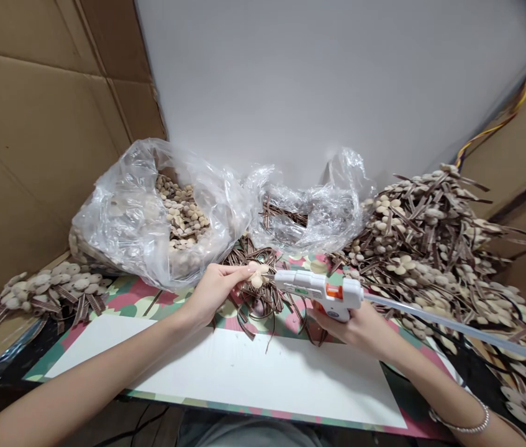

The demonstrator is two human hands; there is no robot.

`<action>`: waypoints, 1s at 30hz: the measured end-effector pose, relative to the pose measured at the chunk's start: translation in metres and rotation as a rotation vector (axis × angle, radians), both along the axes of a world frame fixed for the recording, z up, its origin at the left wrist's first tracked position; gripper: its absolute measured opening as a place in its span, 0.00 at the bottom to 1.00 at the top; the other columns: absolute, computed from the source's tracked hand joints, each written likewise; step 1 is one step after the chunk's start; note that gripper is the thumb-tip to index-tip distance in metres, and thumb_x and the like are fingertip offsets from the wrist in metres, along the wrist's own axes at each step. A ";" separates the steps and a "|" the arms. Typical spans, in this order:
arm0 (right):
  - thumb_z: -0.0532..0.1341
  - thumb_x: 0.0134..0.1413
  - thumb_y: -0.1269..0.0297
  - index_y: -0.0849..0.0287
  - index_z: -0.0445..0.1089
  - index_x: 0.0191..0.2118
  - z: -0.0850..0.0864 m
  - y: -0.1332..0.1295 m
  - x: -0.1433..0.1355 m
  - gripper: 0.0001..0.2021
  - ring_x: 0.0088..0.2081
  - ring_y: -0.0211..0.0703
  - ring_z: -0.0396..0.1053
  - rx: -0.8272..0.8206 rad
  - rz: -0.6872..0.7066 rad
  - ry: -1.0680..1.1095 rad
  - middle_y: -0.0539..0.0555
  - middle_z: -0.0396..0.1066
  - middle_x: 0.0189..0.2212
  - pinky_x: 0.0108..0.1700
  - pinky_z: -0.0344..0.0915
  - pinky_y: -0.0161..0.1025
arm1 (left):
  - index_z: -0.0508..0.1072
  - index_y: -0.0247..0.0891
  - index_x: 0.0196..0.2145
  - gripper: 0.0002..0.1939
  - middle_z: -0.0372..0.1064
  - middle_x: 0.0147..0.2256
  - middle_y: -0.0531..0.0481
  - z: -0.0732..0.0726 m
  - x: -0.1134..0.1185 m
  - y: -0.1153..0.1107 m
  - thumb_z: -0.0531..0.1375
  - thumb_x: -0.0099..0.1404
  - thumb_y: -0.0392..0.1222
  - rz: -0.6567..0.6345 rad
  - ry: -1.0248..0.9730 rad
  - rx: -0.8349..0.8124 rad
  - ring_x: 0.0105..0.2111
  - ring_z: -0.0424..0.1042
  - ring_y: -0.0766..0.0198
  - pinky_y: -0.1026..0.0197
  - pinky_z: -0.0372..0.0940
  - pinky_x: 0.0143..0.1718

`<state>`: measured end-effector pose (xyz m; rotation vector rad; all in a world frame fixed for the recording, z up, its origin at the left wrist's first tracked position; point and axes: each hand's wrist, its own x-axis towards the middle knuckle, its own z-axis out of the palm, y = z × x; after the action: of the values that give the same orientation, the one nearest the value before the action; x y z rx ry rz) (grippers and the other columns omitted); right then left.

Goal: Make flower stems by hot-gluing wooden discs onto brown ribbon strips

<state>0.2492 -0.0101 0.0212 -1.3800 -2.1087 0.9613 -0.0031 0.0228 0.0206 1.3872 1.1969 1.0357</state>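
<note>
Between the thumb and fingers of my left hand [216, 288] is a cream fabric flower [259, 275], its petals facing up. My right hand [358, 326] is wrapped round the grip of a white hot glue gun [316, 288] with orange parts. A long clear glue stick [430, 321] sticks out of its back, towards the right. The gun's nozzle points left, close beside the flower; whether it touches cannot be made out. Under and behind the flower lies a tangle of brown ribbon strips [263, 304].
A clear plastic bag [136, 211] of cream flowers stands at back left, and another bag [332, 217] holds brown strips. Ribboned flowers are heaped [430, 248] on the right, with a smaller bunch [58, 285] at far left. A white sheet [244, 372] covers the front; cardboard walls [43, 112] flank the table.
</note>
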 end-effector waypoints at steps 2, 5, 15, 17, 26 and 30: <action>0.53 0.56 0.57 0.59 0.63 0.24 0.000 0.000 0.000 0.14 0.23 0.39 0.64 0.015 0.009 -0.001 0.51 0.68 0.20 0.25 0.60 0.33 | 0.79 0.33 0.29 0.19 0.72 0.23 0.46 -0.002 -0.001 0.001 0.58 0.57 0.52 -0.029 -0.041 -0.058 0.21 0.64 0.66 0.65 0.56 0.21; 0.53 0.56 0.58 0.59 0.62 0.24 0.001 0.000 0.000 0.14 0.23 0.38 0.64 0.038 0.044 0.006 0.51 0.68 0.20 0.25 0.60 0.33 | 0.78 0.32 0.30 0.19 0.71 0.25 0.45 -0.002 -0.002 0.001 0.58 0.56 0.52 -0.037 -0.093 -0.120 0.20 0.63 0.66 0.65 0.56 0.20; 0.52 0.56 0.55 0.59 0.63 0.25 -0.001 -0.001 0.004 0.15 0.23 0.38 0.63 0.035 0.001 -0.042 0.51 0.67 0.21 0.24 0.58 0.33 | 0.75 0.32 0.27 0.14 0.65 0.23 0.50 0.006 -0.001 0.001 0.61 0.54 0.48 -0.070 -0.254 -0.218 0.21 0.59 0.70 0.66 0.55 0.22; 0.52 0.57 0.55 0.59 0.63 0.26 -0.002 0.000 0.004 0.14 0.23 0.38 0.63 0.068 0.000 -0.055 0.51 0.67 0.22 0.24 0.58 0.33 | 0.74 0.32 0.25 0.13 0.63 0.23 0.51 0.006 -0.001 0.001 0.62 0.54 0.47 -0.088 -0.299 -0.233 0.21 0.57 0.71 0.67 0.54 0.23; 0.51 0.58 0.58 0.58 0.64 0.27 -0.002 0.001 0.006 0.13 0.24 0.39 0.65 0.135 0.053 -0.085 0.51 0.69 0.23 0.25 0.59 0.32 | 0.75 0.30 0.35 0.12 0.61 0.28 0.50 -0.001 -0.004 0.010 0.62 0.57 0.43 -0.151 -0.407 -0.323 0.25 0.55 0.73 0.70 0.53 0.25; 0.52 0.56 0.66 0.58 0.63 0.30 -0.008 0.012 0.012 0.06 0.26 0.40 0.65 0.400 0.072 -0.184 0.52 0.67 0.25 0.28 0.59 0.33 | 0.74 0.29 0.37 0.13 0.59 0.27 0.51 0.004 -0.007 0.010 0.62 0.58 0.42 -0.147 -0.418 -0.306 0.25 0.54 0.73 0.70 0.52 0.24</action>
<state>0.2615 0.0014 0.0132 -1.2297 -2.3381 0.4129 -0.0100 0.0330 0.0241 0.9468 0.8852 0.9357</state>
